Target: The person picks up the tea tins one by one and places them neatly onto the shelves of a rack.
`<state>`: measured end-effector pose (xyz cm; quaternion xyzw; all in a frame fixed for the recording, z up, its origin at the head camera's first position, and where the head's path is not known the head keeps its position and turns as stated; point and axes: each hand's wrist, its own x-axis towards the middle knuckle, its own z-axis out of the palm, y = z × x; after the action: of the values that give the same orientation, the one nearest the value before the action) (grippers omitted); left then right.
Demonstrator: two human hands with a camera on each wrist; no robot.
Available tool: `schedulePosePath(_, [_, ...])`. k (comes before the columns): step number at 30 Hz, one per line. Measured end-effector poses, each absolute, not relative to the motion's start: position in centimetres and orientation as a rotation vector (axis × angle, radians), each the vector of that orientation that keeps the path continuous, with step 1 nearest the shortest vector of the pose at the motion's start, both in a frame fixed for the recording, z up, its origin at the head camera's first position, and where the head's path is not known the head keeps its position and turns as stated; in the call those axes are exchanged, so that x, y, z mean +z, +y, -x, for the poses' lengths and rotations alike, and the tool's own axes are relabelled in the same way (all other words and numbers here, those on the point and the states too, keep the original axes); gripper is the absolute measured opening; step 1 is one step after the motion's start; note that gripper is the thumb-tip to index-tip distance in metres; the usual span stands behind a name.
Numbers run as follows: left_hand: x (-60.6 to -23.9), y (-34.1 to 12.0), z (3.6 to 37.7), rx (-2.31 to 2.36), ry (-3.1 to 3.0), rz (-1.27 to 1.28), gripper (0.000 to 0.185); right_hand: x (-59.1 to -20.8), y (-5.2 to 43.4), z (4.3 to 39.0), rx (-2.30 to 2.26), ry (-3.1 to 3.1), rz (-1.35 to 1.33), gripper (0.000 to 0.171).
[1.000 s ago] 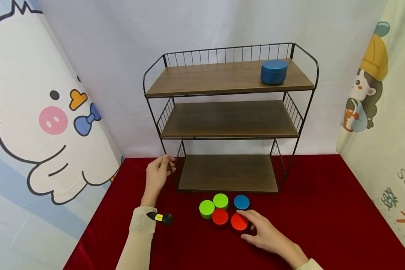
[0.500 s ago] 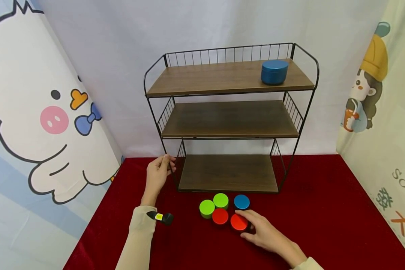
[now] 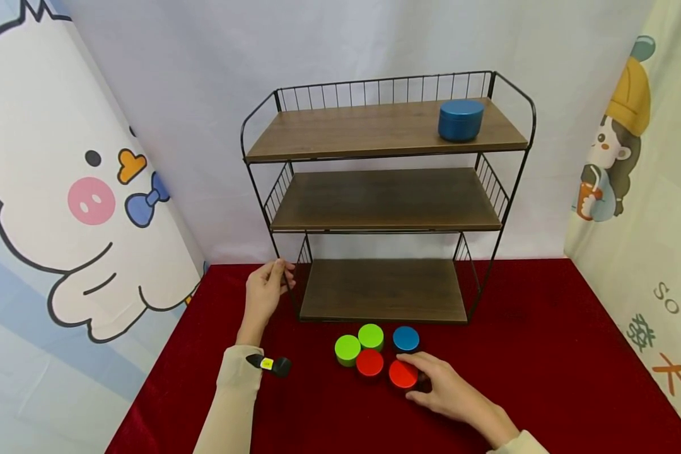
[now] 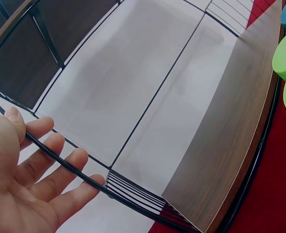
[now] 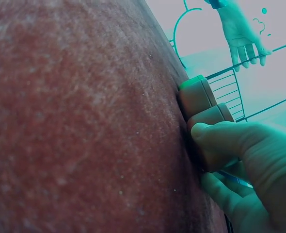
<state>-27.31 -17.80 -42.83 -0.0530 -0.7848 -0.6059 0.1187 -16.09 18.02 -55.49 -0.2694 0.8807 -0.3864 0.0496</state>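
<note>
My left hand [image 3: 265, 296] is at the front left post of a three-tier rack [image 3: 386, 205] with brown boards and black wire. In the left wrist view the thumb and fingers [image 4: 77, 165] are on either side of the black post [image 4: 68, 165], pinching it. On the red cloth, my right hand [image 3: 451, 394] curls its thumb and fingers round a red round tin [image 3: 403, 374]. Another red tin [image 3: 369, 362] stands just left of it, beside two lime green tins [image 3: 347, 350]. A blue tin [image 3: 405, 338] is behind the gripped one.
A larger blue tin [image 3: 460, 120] stands at the right of the rack's top board. Red cloth [image 3: 545, 353] covers the table. Behind the rack hangs a pale curtain [image 3: 204, 94], with printed cartoon figures on the cloths at both sides.
</note>
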Motion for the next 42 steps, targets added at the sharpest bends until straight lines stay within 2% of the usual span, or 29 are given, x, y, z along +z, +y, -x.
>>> schedulePosePath(26, [-43.1, -17.7, 27.5, -1.709, -2.300, 0.162, 0.045, -53.3, 18.0, 16.1, -1.329, 2.700, 1.013, 0.063])
schedulePosePath(42, [-42.9, -17.6, 27.4, -1.731, -2.303, 0.145, 0.044, -50.4, 17.5, 17.6, -1.260, 2.843, 1.050, 0.064])
